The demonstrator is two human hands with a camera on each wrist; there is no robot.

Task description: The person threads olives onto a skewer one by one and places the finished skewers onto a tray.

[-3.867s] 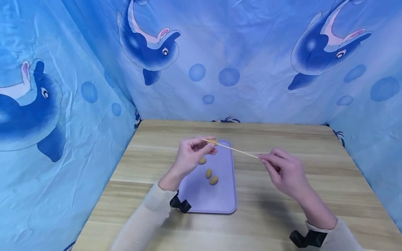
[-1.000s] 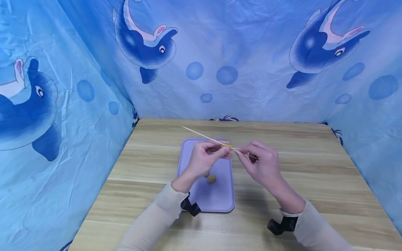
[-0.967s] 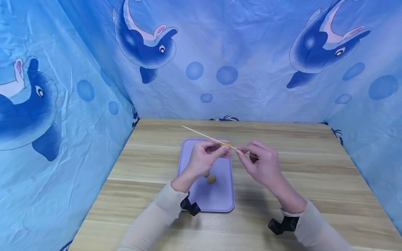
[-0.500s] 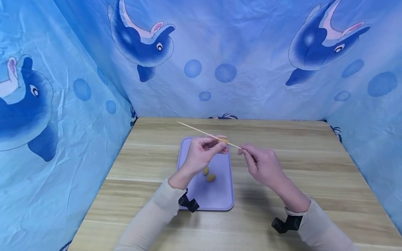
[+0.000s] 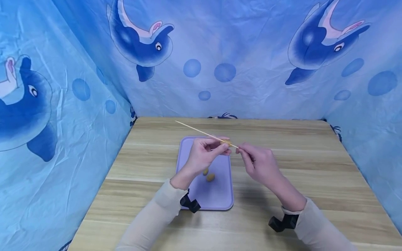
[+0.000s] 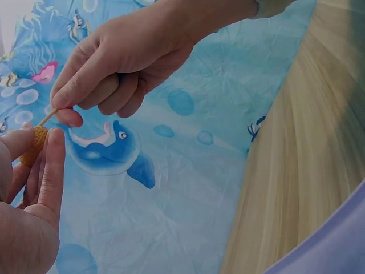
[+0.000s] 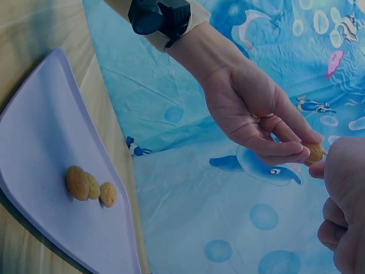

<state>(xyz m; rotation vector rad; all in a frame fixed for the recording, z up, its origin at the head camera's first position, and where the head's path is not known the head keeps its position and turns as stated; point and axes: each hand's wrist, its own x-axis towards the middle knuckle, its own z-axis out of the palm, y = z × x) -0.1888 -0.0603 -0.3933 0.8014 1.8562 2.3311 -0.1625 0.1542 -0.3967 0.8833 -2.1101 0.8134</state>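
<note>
My left hand [image 5: 201, 153] pinches a small golden-brown oval piece [image 6: 34, 145] with a rough surface. A thin wooden skewer [image 5: 194, 130] enters it, and a long stretch juts out to the upper left beyond the left hand. Close by on the right, my right hand [image 5: 262, 164] grips the skewer near its other end, leaving a short bit bare between the hands. Below them lies a lilac tray [image 5: 213, 198]. Three similar pieces [image 7: 77, 182] rest on it in the right wrist view; only two show in the head view, the left hand covering that area.
The tray lies on a light wooden table [image 5: 141, 157]. Blue curtains [image 5: 245, 42] printed with dolphins enclose the back and both sides. A black device [image 5: 284, 223] is strapped to each wrist.
Compared with 3.9 seconds ago, the right hand is much nearer the left, and the skewer extends far past the left hand. In the last half second the right hand has come slightly closer.
</note>
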